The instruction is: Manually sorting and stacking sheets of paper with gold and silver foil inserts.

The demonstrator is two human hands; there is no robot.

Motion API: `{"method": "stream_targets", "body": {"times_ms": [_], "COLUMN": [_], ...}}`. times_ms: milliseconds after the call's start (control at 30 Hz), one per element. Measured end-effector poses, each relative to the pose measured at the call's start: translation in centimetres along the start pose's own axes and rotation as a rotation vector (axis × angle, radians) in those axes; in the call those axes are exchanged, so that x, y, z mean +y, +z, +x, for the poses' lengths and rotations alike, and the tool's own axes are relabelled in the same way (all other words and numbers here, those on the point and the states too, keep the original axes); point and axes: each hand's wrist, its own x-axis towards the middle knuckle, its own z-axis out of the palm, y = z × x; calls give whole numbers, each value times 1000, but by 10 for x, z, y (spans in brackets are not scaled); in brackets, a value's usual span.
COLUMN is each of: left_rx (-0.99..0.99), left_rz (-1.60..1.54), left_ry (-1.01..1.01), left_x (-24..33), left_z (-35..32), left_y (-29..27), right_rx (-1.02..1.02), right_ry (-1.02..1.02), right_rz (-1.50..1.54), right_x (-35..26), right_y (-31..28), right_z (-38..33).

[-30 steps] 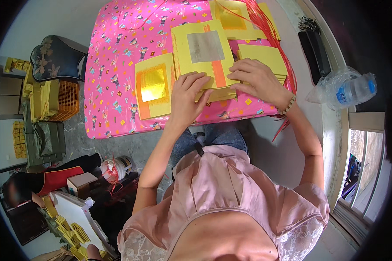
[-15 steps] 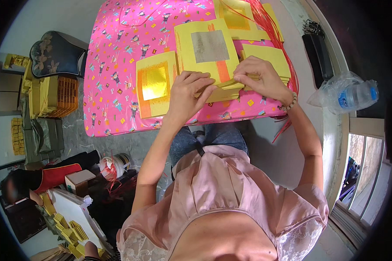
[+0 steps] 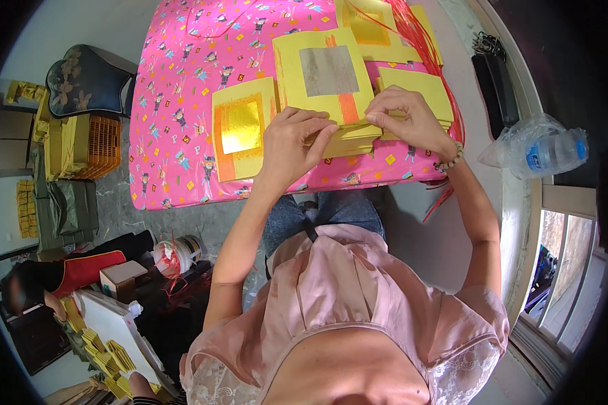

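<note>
A person in a pale pink blouse (image 3: 338, 283) works over a middle stack of yellow paper (image 3: 330, 71) at the near edge of a table (image 3: 182, 138) covered in bright pink patterned cloth. The left hand (image 3: 294, 143) curves over the near left corner of the stack, thumb set apart from the bent fingers; I cannot tell from here whether it grips the sheets. The right hand (image 3: 407, 120), a beaded bracelet (image 3: 452, 158) at its wrist, narrows to a pinch, thumb and forefinger together on the near right corner. A grey square and an orange stripe mark the top sheet. Just to the left lies a yellow sheet with a gold square (image 3: 242, 131); to the right sits another yellow stack (image 3: 424, 98), with red strings (image 3: 417, 37) running past it from the table's far end. Beyond the table's right side, a plastic bottle (image 3: 550, 154) rests in clear wrapping. At near left, a co-worker in red and black (image 3: 91, 273) sits by a white board (image 3: 105, 314) bearing folded yellow pieces (image 3: 118, 358), a white bucket (image 3: 172, 258) close by.
</note>
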Motion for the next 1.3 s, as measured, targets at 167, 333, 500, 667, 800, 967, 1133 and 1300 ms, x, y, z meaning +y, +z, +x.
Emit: {"method": "stream_targets", "body": {"times_ms": [167, 333, 500, 667, 800, 967, 1133, 1300], "left_rx": [-30, 14, -66, 20, 296, 184, -24, -97], "left_rz": [89, 92, 107, 164, 337, 268, 318, 366], "left_ry": [-15, 26, -46, 20, 205, 224, 83, 31], "left_x": [3, -2, 3, 0, 7, -2, -10, -31], "left_z": [3, 4, 14, 21, 28, 30, 45, 54], "left_y": [-1, -2, -8, -8, -13, -1, 12, 24], "right_rx": [-29, -65, 27, 18, 49, 90, 157, 15], "right_ry": [35, -7, -227, -216, -141, -74, -105, 16], "right_rz": [14, -60, -470, -443, -291, -223, -295, -414], "right_x": [0, -18, -24, -17, -14, -5, 38, 55], "right_y": [-3, -5, 6, 3, -10, -22, -26, -28], "right_z": [-1, 1, 6, 26, 53, 97, 137, 163]}}
